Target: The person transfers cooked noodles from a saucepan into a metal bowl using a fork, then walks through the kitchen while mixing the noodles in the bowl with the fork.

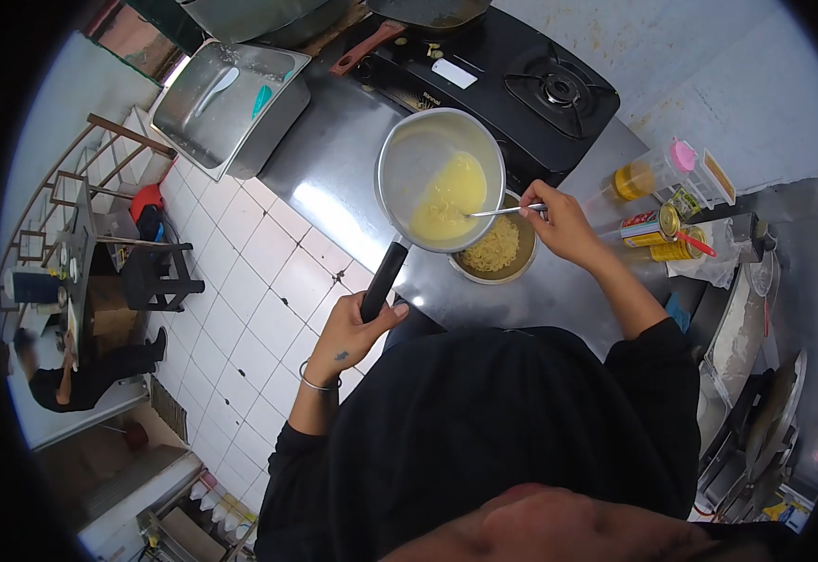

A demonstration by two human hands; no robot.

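White tiles cover the kitchen floor (pixel 282 288) on the left, where a co-worker in dark clothes (pixel 100 375) is at another work surface; a steel tabletop (pixel 329 155) runs across the middle, with a black stove (pixel 512 122) at its far side and a rectangular steel basin (pixel 273 126) at its far left. The left hand (pixel 357 332) has its fingers clamped around the black handle of a saucepan (pixel 401 178), which is held over the tabletop, just near of the stove; yellow liquid (pixel 463 178) with a few noodle strands lies towards its right side. The right hand (pixel 559 225) has its fingers closed on a slim metal utensil (pixel 510 211), its tip in the liquid; under the saucepan's right edge, partly hidden, a bowl (pixel 527 251) holds yellow noodles (pixel 490 251); farther right stand cans (pixel 646 230) and a pink-lidded container (pixel 636 180).
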